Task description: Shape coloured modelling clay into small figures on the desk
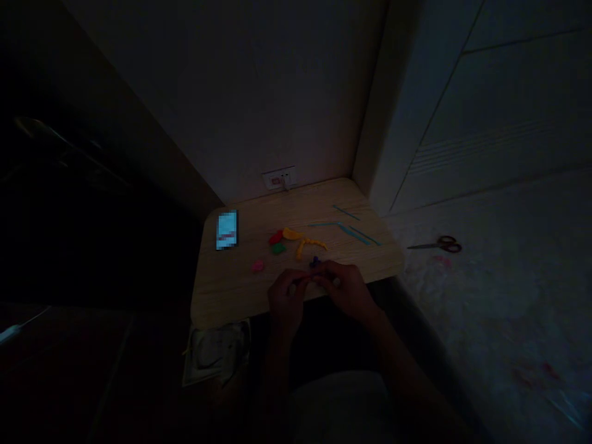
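Both hands meet at the table's front edge, closed round a small reddish piece of modelling clay. My left hand pinches its left end, while the fingers of my right hand press on its right part. Just beyond my right fingers lies a dark blue-purple lump. Farther back are a red lump, a green lump and an orange-yellow piece with thin twisted arms. A pink lump rests left of my hands. The dim light hides fine detail.
On the wooden table, a lit phone lies at the left and thin blue-green strips at the right. Scissors lie beyond the right edge. A wall socket is behind; a papery packet lies below the front-left corner.
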Demonstrator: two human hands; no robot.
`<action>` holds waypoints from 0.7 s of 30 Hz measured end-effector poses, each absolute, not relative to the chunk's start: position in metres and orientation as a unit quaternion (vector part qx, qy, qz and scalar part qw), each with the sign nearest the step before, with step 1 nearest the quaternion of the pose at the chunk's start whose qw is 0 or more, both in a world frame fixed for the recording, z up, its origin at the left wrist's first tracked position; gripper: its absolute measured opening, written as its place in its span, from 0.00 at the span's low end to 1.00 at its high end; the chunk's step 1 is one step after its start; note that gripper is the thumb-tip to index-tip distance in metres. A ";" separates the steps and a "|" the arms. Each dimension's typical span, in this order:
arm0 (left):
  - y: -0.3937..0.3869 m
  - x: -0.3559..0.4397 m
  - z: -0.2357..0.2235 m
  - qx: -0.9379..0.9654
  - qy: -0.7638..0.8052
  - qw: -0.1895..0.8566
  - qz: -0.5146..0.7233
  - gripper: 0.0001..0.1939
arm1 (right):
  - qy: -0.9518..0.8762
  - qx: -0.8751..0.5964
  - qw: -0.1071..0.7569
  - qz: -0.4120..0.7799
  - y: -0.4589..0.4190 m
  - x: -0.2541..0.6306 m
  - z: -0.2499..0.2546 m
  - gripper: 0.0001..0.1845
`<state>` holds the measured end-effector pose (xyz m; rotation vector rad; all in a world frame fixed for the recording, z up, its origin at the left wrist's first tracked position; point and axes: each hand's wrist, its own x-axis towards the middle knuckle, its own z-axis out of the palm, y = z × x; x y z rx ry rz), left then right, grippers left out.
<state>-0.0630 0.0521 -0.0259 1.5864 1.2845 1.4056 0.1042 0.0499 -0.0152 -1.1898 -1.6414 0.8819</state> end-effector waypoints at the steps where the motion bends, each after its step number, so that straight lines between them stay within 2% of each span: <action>1: 0.052 -0.064 -0.025 0.599 0.497 0.323 0.538 0.03 | -0.652 -0.491 0.463 0.347 0.051 0.106 -0.017 0.05; 6: 0.055 -0.077 -0.022 0.512 0.546 0.314 0.584 0.03 | -0.458 -0.589 0.614 0.259 0.060 0.130 -0.025 0.06; 8: 0.056 -0.080 -0.022 0.485 0.552 0.333 0.591 0.04 | -0.409 -0.588 0.648 0.260 0.064 0.140 -0.027 0.09; 15: 0.055 -0.071 -0.024 0.450 0.535 0.398 0.594 0.08 | -0.426 -0.588 0.613 0.310 0.064 0.130 -0.031 0.12; 21: 0.055 -0.065 -0.025 0.411 0.500 0.442 0.622 0.12 | -0.468 -0.569 0.586 0.337 0.061 0.119 -0.030 0.10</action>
